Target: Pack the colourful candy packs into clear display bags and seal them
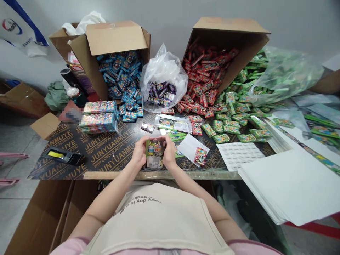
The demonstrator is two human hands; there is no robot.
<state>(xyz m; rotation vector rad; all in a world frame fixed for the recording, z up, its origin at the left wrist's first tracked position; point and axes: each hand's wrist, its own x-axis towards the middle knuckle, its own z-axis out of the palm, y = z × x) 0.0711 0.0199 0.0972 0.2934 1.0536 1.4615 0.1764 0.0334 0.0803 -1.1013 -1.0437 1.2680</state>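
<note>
Grey wall (170, 21) backs a dark worktop (101, 152) printed with gold lettering, and near its far side stands a see-through plastic bag (164, 65) with purple packs (166, 97) in it. Everything else can be placed from that bag.

Straight toward the person from the bag, at the worktop's near edge, is a dark packet (155, 153) with a bright printed front and a green strip along its left side. The left hand (139, 152) and the right hand (169, 152) hold it between them, each grip pressed against one side. Whether its lower end touches the worktop, I cannot tell.

Between the bag and the hands lie a loose purple pack (147, 127) and a flat printed packet (172, 124).

Left of the bag, blue packs (119, 78) spill from an open carton (117, 37); nearer than these sit a block of stacked boxes (98, 117) and, farther left, a tape dispenser (62, 156).

Right of the bag, red packs (207, 78) pour from another carton (230, 24), with green packs (231, 128) beyond them. Nearer and to the bag's right, one red pack (200, 156) lies partly on a white paper (187, 144).
</note>
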